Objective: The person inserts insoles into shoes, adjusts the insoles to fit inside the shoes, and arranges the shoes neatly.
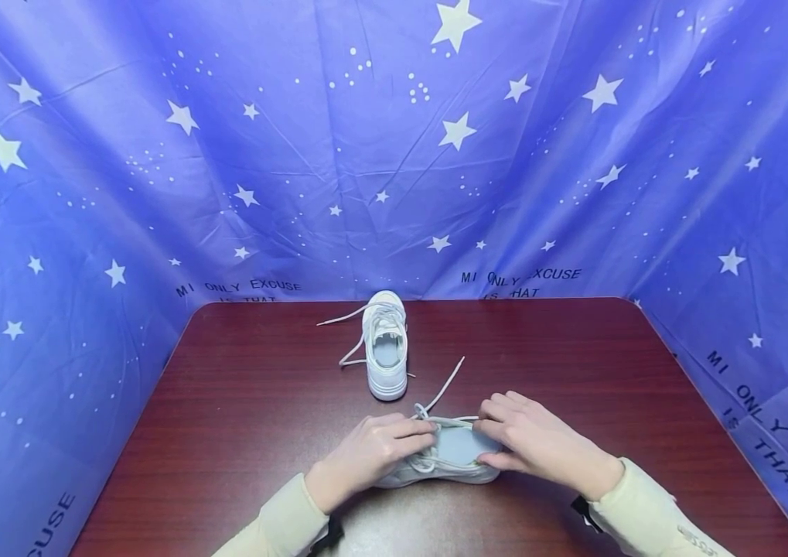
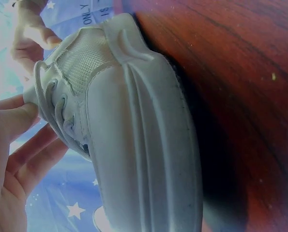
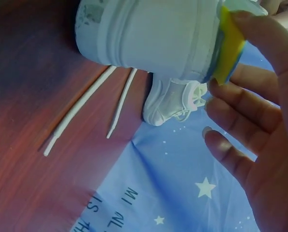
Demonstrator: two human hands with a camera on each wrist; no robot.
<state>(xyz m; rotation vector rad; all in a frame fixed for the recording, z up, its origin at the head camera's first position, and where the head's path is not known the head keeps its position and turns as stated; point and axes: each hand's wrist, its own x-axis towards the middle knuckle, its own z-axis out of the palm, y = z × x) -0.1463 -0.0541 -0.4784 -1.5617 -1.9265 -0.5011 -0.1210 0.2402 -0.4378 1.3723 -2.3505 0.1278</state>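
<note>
A white sneaker (image 1: 466, 474) lies close to me on the table, toe to the left and heel to the right. My left hand (image 1: 380, 445) is at its laced front; in the left wrist view the thumb and a finger pinch the tongue (image 2: 30, 95) beside the laces (image 2: 54, 113). At the heel, my right hand (image 1: 540, 441) holds the rear end of a grey-blue insole (image 1: 465, 447) between thumb and fingers. Its yellow underside (image 3: 231, 46) shows above the collar in the right wrist view. The insole's front end is hidden inside the shoe.
Beyond the near shoe stands a second white sneaker (image 1: 388, 383), toe pointing away, its laces loose to the left. A loose lace (image 1: 448, 383) of the near shoe trails toward the back. The dark red table (image 1: 261, 371) meets a blue star-patterned curtain (image 1: 338, 155) behind.
</note>
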